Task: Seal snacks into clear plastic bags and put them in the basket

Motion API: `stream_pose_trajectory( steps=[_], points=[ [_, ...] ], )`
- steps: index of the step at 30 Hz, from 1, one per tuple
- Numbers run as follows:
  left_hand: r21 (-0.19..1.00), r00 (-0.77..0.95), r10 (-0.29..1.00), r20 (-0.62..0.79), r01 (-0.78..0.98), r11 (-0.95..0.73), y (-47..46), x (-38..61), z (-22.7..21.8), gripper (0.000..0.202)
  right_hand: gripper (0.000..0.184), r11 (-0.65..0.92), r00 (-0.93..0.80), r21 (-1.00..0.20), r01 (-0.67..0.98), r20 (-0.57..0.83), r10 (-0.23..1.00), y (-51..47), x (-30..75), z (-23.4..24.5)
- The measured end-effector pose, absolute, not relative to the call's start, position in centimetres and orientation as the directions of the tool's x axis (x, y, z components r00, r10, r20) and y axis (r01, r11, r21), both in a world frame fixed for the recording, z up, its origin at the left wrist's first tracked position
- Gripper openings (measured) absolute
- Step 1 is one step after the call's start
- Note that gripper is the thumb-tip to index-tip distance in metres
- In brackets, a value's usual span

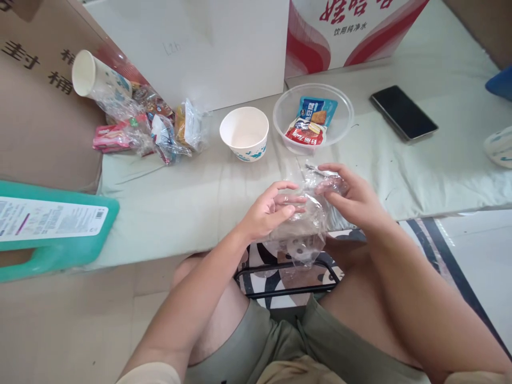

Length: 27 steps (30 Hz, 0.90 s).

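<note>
A crumpled clear plastic bag (310, 226) hangs between my hands, over the front edge of the covered surface. My left hand (266, 210) has it at the left, thumb near curved fingers. From the right, my right hand (352, 197) holds the bag's upper part between thumb and bent fingers. Beyond my hands stands a white paper bowl (245, 133) with a blue-green pattern. Beside it, a clear plastic bowl (346, 120) holds a blue snack packet (326, 109) and a red snack packet (306, 132).
Wrapped snacks (164, 133) and a tipped paper cup (86, 74) lie at left, near a cardboard box (36, 117). A green jug (80, 250) lies at the front left. A phone (404, 112) rests at right. White boxes (192, 48) stand behind.
</note>
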<state>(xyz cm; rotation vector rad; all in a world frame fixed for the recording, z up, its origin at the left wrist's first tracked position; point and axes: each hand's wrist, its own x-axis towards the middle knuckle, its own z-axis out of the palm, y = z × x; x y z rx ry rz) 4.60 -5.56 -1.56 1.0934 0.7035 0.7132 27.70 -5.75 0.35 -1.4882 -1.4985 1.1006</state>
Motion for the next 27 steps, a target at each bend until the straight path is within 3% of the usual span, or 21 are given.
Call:
stream_pose_trajectory(
  steps=[4,9,12,15,20,25,27],
  points=[
    [0.977,0.389,0.904,-0.178,-0.04,0.209,-4.9,4.4,-1.3,0.049,0.044,-0.057,-0.016,-0.948,0.312,-0.065,0.998,-5.8,28.1,0.5],
    [0.981,0.184,0.968,-0.17,-0.065,0.185,-4.3,3.8,-1.0,0.048,0.039,-0.069,0.054,-0.931,0.36,-0.053,0.997,-5.8,28.4,0.1],
    [0.977,0.195,0.965,-0.174,-0.089,0.194,-4.4,3.8,-0.9,0.049,0.044,-0.032,0.052,-0.928,0.372,-0.013,0.999,-5.9,28.2,-0.4],
    [0.97,0.194,0.959,-0.207,-0.084,0.226,-4.4,3.9,-0.9,0.049,0.061,-0.013,0.049,-0.939,0.344,0.004,0.999,-6.1,27.8,-0.8],
    [0.931,0.096,0.976,-0.194,-0.295,0.214,-4.1,3.5,-0.3,0.057,0.089,-0.076,0.053,-0.99,0.123,-0.07,0.996,-6.4,26.6,-1.2],
    [0.823,0.13,0.906,-0.403,-0.381,0.421,-4.4,2.7,1.0,0.088,0.087,-0.203,-0.012,-0.979,0.025,-0.203,0.979,-6.7,25.1,-1.0],
    [0.775,0.169,0.855,-0.491,-0.364,0.517,-4.7,2.6,1.2,0.087,0.081,-0.2,-0.019,-0.98,0.01,-0.2,0.98,-6.8,24.5,-0.5]
  ],
)
